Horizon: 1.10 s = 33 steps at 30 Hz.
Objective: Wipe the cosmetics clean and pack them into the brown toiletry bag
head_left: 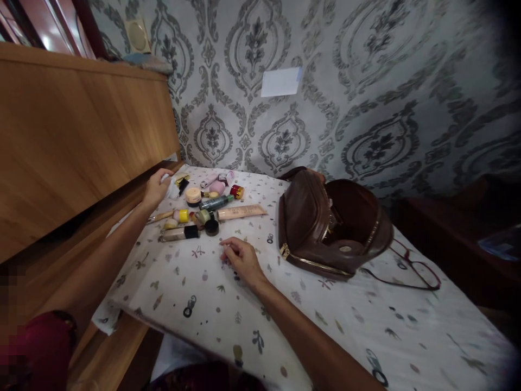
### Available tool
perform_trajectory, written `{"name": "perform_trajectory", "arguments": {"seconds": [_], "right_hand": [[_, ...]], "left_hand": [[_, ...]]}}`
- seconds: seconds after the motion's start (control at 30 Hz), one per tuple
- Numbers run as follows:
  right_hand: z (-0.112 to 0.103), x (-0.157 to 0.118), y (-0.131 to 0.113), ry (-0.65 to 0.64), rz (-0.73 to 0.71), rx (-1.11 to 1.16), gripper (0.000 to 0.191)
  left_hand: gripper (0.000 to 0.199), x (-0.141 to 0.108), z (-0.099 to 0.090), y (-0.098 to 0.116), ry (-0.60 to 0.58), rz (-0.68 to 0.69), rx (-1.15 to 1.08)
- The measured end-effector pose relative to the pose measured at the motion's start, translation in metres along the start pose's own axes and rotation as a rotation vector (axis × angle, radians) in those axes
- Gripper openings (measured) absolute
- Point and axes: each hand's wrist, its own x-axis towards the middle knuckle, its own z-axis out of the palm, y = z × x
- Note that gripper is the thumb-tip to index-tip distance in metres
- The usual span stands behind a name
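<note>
Nearest, the patterned cloth of the bench [220, 320] stretches below the right hand [244, 260], its fingers loosely bent and thumb close to the forefinger; whether they pinch something small cannot be told. To its right, dark-framed glasses [410, 263] lie beside an unzipped brown bag [305, 225]. Left of the bag sits a cluster of cosmetics: a black-capped bottle [177, 234] and a black round lid [211, 227] at the near edge, then a long beige tube [242, 212], with a dark green tube [215, 203] and a peach-topped jar [193, 196] beyond. At the cluster's left side, the left hand [157, 187] curls by a whitish piece [172, 189]; its grip cannot be told. Farther back, a red-and-gold jar [236, 191] and a pink sponge [217, 188] rest before the patterned wall [244, 119].
</note>
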Motion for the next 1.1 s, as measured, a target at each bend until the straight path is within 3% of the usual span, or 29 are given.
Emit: {"name": "perform_trajectory", "arguments": {"seconds": [0.2, 0.37, 0.5, 0.8, 0.93, 1.1], "right_hand": [[0.000, -0.002, -0.003, -0.012, 0.009, -0.012, 0.024], [0.000, -0.002, -0.002, -0.007, 0.017, 0.001, 0.023], [-0.001, -0.002, -0.001, -0.015, 0.011, 0.006, 0.023], [-0.002, -0.003, -0.003, -0.028, 0.003, -0.002, 0.023], [-0.002, -0.003, -0.003, -0.028, -0.006, -0.016, 0.024], [-0.001, -0.003, -0.001, -0.026, 0.001, 0.001, 0.022]], "left_hand": [[0.043, -0.016, 0.022, 0.027, -0.251, 0.103, 0.241], [0.049, -0.022, 0.041, 0.042, -0.412, 0.106, 0.441], [0.049, -0.019, 0.043, 0.041, -0.459, 0.081, 0.533], [0.043, -0.003, 0.020, 0.036, -0.589, 0.160, 0.543], [0.040, -0.011, 0.019, 0.055, -0.535, 0.178, 0.560], [0.041, -0.041, 0.037, 0.089, -0.500, 0.216, 0.557]]}}
